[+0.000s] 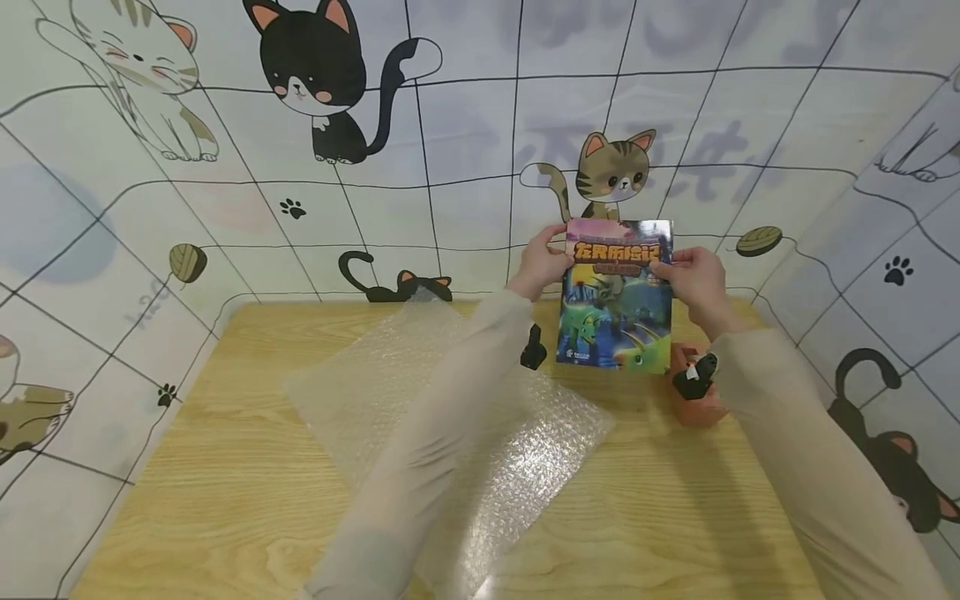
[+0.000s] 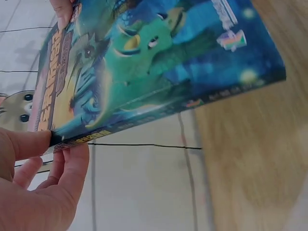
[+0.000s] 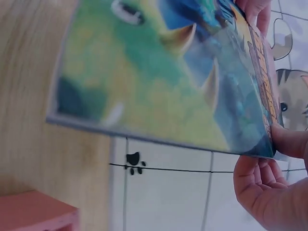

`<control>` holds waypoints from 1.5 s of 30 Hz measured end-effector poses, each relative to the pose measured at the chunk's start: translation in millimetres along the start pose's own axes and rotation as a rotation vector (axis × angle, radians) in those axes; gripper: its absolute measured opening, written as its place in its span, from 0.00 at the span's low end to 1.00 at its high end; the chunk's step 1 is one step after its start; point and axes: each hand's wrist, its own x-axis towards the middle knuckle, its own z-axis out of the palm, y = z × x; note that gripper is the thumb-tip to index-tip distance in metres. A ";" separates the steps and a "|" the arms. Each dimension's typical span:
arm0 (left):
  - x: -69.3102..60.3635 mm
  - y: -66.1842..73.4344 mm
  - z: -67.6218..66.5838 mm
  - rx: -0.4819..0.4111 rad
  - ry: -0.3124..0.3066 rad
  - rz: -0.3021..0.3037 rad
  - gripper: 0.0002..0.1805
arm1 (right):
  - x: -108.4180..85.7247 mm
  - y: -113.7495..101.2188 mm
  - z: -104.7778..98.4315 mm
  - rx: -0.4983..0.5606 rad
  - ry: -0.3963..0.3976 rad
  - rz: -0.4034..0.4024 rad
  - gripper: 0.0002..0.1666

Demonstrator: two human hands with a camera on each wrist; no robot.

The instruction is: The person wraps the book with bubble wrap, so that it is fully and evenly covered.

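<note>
A colourful book (image 1: 615, 300) with dinosaur pictures and large orange title characters is held up above the back of the table, its cover facing me. My left hand (image 1: 542, 262) pinches its upper left edge, thumb on the cover and fingers behind. On the opposite side my right hand (image 1: 697, 283) grips the upper right edge the same way. In the left wrist view the spine of the book (image 2: 168, 113) shows, with the left hand (image 2: 43, 178) at one end. The right wrist view has the right hand (image 3: 274, 178) at the book's (image 3: 144, 77) far corner.
A sheet of clear bubble wrap (image 1: 517, 450) lies across the middle of the wooden table (image 1: 247, 467), partly under my left forearm. Beneath my right wrist stands a salmon-pink object (image 1: 697, 410), partly hidden. A cat-patterned cloth (image 1: 480, 167) rises behind the table.
</note>
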 end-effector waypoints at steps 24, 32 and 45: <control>-22.3 6.8 -105.1 0.017 -0.153 -0.274 0.30 | -27.8 -42.9 51.2 0.262 -0.314 0.049 0.32; -44.0 -7.4 -137.8 0.031 -0.149 -0.309 0.30 | -42.7 -46.6 80.3 0.268 -0.389 0.054 0.31; -90.3 -45.7 -185.3 -0.046 -0.110 -0.350 0.32 | -69.1 -42.2 132.7 0.300 -0.506 0.025 0.22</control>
